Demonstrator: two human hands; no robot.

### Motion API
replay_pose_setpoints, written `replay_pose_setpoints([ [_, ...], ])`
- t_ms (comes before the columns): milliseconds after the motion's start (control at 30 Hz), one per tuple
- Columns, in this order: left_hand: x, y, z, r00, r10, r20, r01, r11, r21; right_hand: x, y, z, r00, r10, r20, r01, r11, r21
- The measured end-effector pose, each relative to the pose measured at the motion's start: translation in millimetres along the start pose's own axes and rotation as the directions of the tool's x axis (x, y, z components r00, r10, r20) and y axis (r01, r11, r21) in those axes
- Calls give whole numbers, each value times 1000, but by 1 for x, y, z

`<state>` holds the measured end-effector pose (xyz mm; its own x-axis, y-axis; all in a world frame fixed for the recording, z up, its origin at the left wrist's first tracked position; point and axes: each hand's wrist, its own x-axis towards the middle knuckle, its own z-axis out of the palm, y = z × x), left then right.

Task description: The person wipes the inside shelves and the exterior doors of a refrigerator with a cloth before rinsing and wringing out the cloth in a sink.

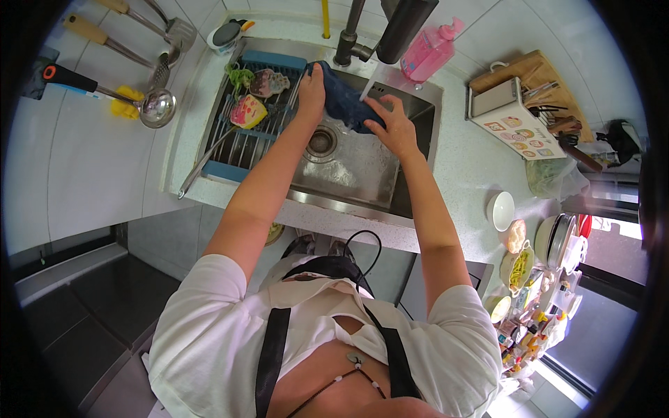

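Observation:
A wet, dark blue cloth (343,97) is stretched between my hands over the far part of the steel sink (348,177). My left hand (312,94) is closed on its left end, beside the rack. The cloth's right end is in my right hand (394,125), with thumb and fingers bent around it. A thin stream of water (367,88) runs from the dark faucet (403,33) onto the cloth near my right fingers. Below the cloth, the round drain (322,143) is visible in the wet basin.
A blue-ended rack (273,58) on the sink's left holds colourful sponges (249,111) and a long metal-handled tool (203,166). Behind the sink stands a pink soap bottle (428,53). A ladle (157,109) hangs left; a utensil holder (512,125) and white bowl (500,211) stand right.

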<state>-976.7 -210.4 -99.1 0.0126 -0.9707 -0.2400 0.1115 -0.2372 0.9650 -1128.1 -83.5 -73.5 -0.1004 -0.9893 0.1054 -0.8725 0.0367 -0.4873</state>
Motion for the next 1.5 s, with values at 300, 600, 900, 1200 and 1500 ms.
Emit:
replay_pose_setpoints([
  [300,-7,8,-2,927,-56,370,135,972,-191,6,64,42,930,-69,-360,81,997,19],
  [600,15,12,-21,809,-68,584,-143,941,308,19,88,38,790,526,315,-306,-107,946],
  [900,-8,-34,-22,731,-395,556,364,915,173,38,16,-17,911,96,402,-363,-279,889],
  [1200,3,-80,-7,830,-301,469,349,937,-19,48,26,-9,916,227,329,-304,-139,942],
  [1500,2,4,12,922,-52,384,92,992,-87,20,86,69,915,368,163,-379,654,655],
])
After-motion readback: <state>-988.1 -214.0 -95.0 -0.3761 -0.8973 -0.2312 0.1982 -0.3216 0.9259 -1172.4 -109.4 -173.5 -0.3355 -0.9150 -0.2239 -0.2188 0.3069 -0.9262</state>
